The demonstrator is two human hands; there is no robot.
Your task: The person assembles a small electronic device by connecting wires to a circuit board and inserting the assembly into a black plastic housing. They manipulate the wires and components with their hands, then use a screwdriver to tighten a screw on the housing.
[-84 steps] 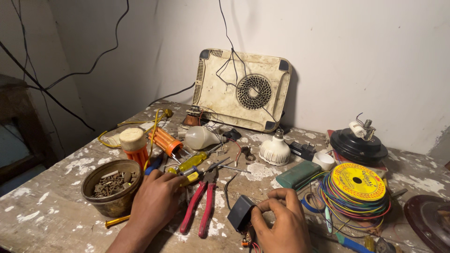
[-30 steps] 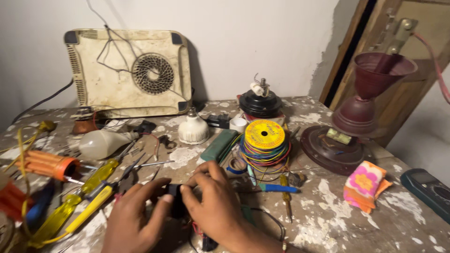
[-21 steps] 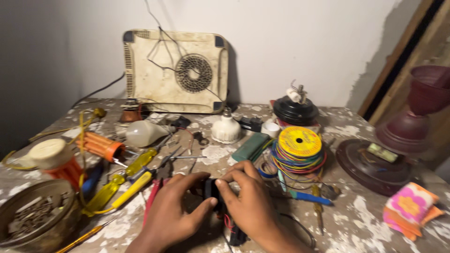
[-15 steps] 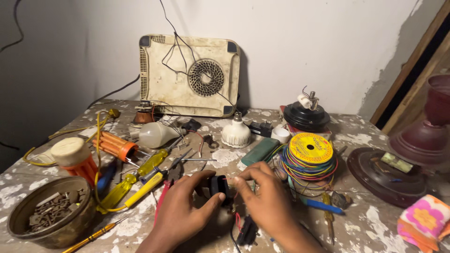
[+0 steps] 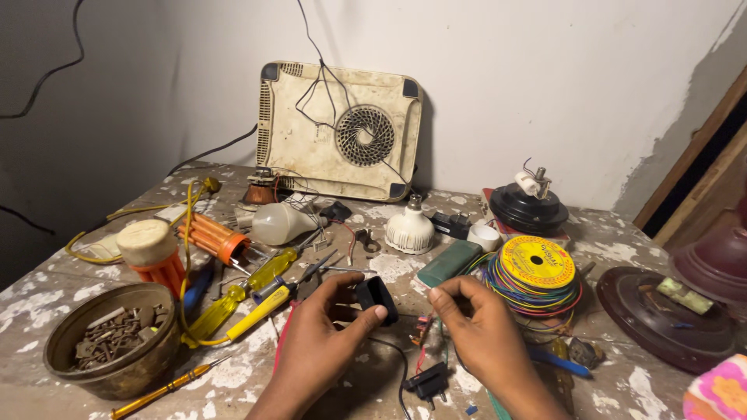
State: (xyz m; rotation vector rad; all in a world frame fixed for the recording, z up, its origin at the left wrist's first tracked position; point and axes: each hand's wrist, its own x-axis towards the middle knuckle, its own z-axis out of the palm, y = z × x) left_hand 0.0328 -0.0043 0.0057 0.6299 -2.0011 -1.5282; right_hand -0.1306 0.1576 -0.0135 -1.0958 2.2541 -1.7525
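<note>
My left hand (image 5: 323, 346) holds a small black plastic box-like casing (image 5: 377, 299) between thumb and fingers, lifted just above the worn table (image 5: 47, 299). My right hand (image 5: 478, 330) is beside it with fingertips pinched near thin red and green wires (image 5: 424, 327) that trail from the casing; whether it grips them I cannot tell. A black plug piece (image 5: 428, 383) lies on the table below and between my hands, joined by a thin black wire. Yellow-handled screwdrivers (image 5: 249, 299) lie just left of my left hand.
A bowl of rusty screws (image 5: 113, 350) sits front left. Wire spools (image 5: 537, 272), a green case (image 5: 450, 263), a white bulb base (image 5: 410, 230), an orange bulb holder (image 5: 212, 237), a dark round base (image 5: 661, 315) and a cream cooktop (image 5: 338, 128) leaning on the wall surround my hands.
The view swung right, then back left. My hands came together on the black casing and now hold it raised, with the right hand moved off to the wires.
</note>
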